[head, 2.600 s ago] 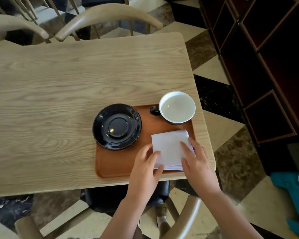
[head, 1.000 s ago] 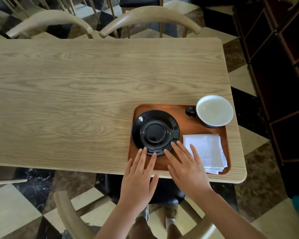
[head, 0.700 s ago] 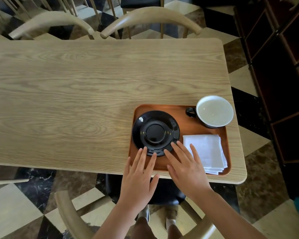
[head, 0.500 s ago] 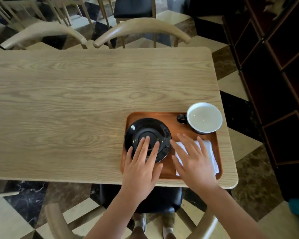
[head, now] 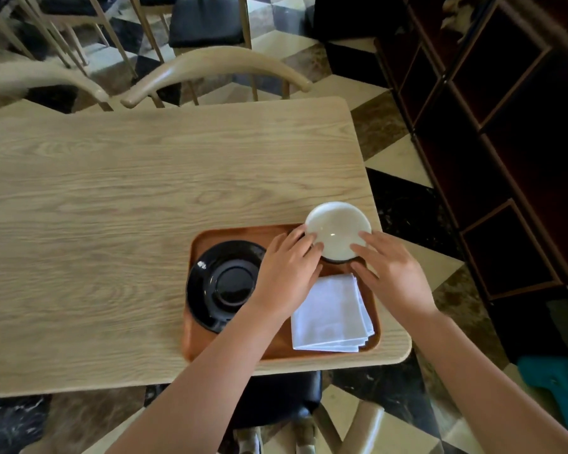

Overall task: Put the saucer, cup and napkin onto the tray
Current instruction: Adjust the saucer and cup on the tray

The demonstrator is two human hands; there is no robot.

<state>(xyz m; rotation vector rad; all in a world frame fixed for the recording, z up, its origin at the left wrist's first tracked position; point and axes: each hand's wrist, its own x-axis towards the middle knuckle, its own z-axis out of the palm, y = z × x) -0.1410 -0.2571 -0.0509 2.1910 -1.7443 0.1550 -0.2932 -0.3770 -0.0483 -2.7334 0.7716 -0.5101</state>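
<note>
White cup (head: 338,231) on tray (head: 230,232) w/ saucer (head: 225,285) & napkin (head: 328,314); both hands' fingers (head: 304,240) cupping it, grip unclear. Next: prob. settle it.

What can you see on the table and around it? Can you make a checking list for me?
Surface: wooden table, mostly bare.
Tray: brown tray at the table's near right corner.
Saucer: black saucer on the tray's left side, with nothing on it.
Cup: white-lined cup at the tray's far right, looks empty.
Napkin: folded white napkin lies flat on the tray, near right.
Clutter: nothing seen.
Hands: left hand and right hand touch the cup's sides; whether they grip it, cannot tell.
Cables: nothing seen.
Surroundings: wooden chairs behind the table, dark shelving to the right, checkered floor.
</note>
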